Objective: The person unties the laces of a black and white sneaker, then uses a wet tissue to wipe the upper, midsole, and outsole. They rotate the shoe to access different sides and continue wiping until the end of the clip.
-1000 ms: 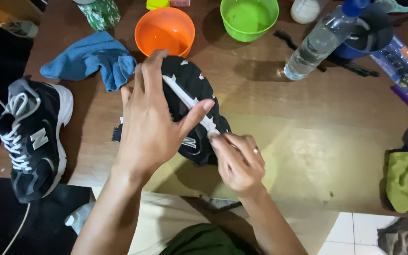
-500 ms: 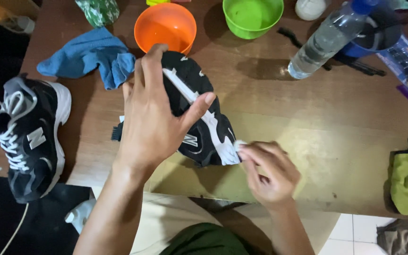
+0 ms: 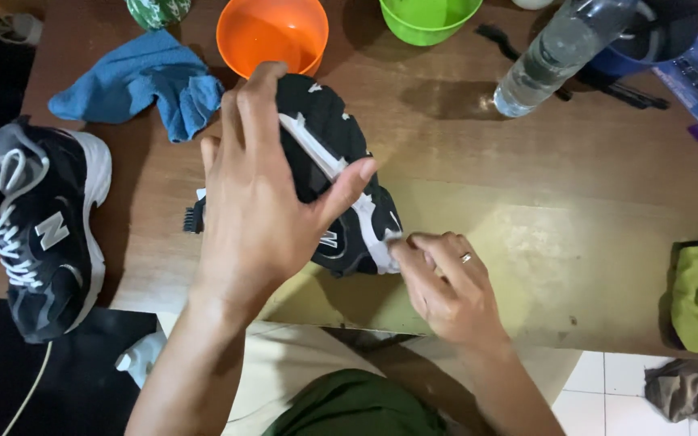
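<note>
Sneaker (image 3: 341,186) (black) gripped by left hand (image 3: 260,210); right hand (image 3: 446,282) touching heel.

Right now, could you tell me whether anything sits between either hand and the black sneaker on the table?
Nothing visible does. The left hand already grips the black sneaker, and the right hand touches its white edge.

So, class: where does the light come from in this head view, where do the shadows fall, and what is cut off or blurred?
Head view: light from overhead and slightly beyond; the bottle casts a soft shadow leftward on the table, the left hand darkens the shoe beneath; orange bowl and green bowl are cropped at the top; right hand slightly soft; no strong glare.
</note>
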